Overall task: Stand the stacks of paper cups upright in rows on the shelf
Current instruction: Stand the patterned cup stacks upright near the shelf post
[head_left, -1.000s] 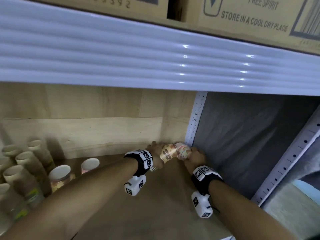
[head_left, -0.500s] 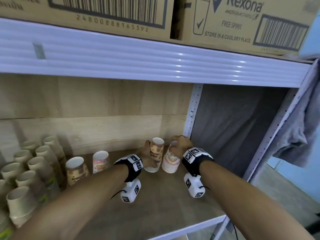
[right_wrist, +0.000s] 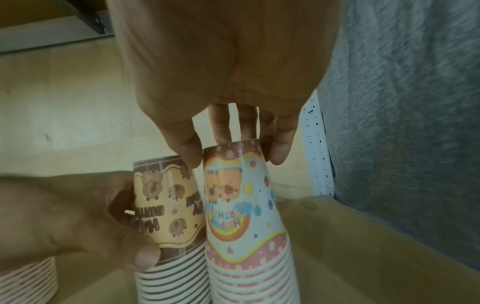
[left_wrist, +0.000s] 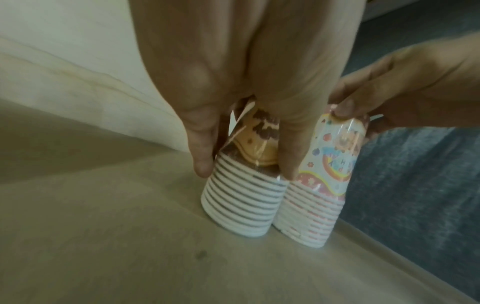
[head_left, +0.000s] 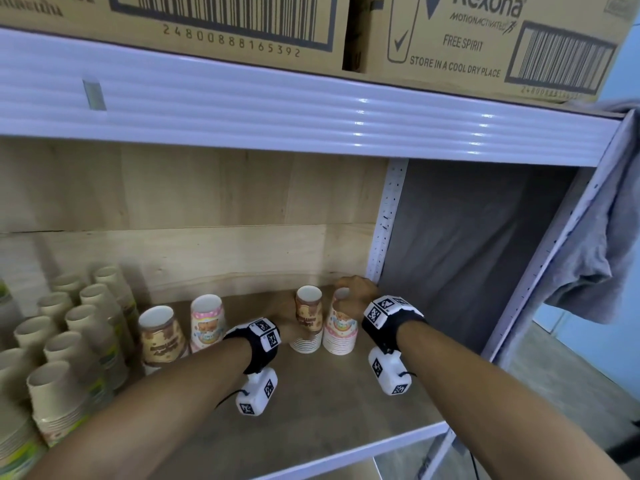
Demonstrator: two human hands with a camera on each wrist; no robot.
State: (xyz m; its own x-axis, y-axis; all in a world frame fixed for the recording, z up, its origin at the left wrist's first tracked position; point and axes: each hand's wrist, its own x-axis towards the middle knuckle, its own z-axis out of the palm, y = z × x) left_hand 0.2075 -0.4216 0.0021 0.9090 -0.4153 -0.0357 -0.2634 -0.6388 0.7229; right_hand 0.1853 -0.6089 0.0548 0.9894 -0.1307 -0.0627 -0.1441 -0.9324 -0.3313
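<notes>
Bare forearms; each wrist wears a black strap [head_left: 258, 351] with square-coded white tags and a white camera unit [head_left: 389, 374].

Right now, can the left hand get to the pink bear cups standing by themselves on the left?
Probably yes, once the left hand lets go of the brown stack it grips. The pink stack stands close by, with open shelf board in front.

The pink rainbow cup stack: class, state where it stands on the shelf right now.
In the head view, the pink rainbow cup stack stands upside down at the shelf's back right, touching the brown cup stack on its left, beside the perforated post, with the right hand gripping its top.
</notes>
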